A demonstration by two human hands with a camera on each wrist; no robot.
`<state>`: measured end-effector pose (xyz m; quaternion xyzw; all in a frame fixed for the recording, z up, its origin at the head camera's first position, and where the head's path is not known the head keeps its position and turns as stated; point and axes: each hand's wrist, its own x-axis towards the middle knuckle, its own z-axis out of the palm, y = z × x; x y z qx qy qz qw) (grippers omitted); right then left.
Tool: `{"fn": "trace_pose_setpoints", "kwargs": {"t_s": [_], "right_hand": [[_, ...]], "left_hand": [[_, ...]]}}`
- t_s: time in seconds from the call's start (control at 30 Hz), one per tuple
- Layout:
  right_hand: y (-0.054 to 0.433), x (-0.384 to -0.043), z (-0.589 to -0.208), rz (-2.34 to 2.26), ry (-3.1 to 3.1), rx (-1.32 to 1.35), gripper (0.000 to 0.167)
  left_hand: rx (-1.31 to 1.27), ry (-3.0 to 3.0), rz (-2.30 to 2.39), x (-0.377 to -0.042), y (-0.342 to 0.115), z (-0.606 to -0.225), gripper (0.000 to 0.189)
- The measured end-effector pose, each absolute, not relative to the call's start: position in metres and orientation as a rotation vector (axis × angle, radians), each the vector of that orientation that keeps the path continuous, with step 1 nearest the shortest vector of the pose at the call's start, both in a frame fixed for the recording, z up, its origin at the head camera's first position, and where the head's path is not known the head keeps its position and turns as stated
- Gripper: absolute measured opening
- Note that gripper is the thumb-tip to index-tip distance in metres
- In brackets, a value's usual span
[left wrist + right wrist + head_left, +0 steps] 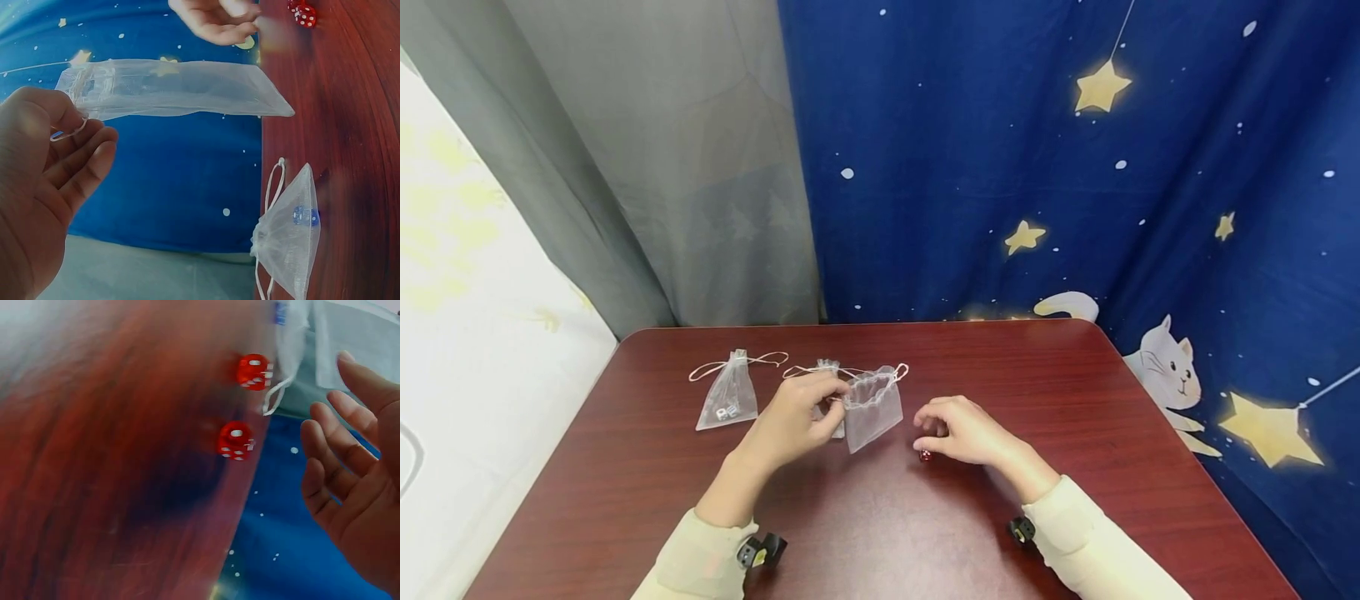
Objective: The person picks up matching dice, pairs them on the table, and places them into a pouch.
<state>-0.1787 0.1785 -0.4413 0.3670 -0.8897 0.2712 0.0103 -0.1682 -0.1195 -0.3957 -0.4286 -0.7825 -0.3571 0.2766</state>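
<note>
My left hand point(797, 417) pinches the top edge of a sheer white organza drawstring pouch point(876, 417) between thumb and fingers, holding it above the table. Its mouth gapes a little in the head view, and no dice show through its mesh. My right hand point(966, 429) hovers to the right, fingers loosely bent and holding nothing. Just below its fingertips lies a red die point(926, 456). The right wrist view shows two red dice, a farther one point(255, 372) and a nearer one point(235, 440), apart from the hand.
A drawn-up pouch point(730, 396) with dice inside lies at the left of the table point(865, 533). Another pouch point(827, 365) is partly hidden behind my left hand. The left wrist view shows blue dice point(305, 216) inside a pouch. Curtains point(940, 167) hang behind the table.
</note>
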Motion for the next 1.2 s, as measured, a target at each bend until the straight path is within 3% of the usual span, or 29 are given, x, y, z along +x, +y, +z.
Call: {"fn": "trace_pose_setpoints", "kwargs": {"t_s": [0.7,1.2], "right_hand": [[0.173,-0.173,-0.455,0.504,-2.845,1.291,0.014],[0.177,-0.182,-0.398,0.953,-2.521,1.219,0.013]], "left_hand": [[-1.163,-2.147,-0.990,-0.170,-0.120,-0.400,0.019],[-1.154,-2.195,-1.020,-0.169,-0.120,-0.403,0.018]]}}
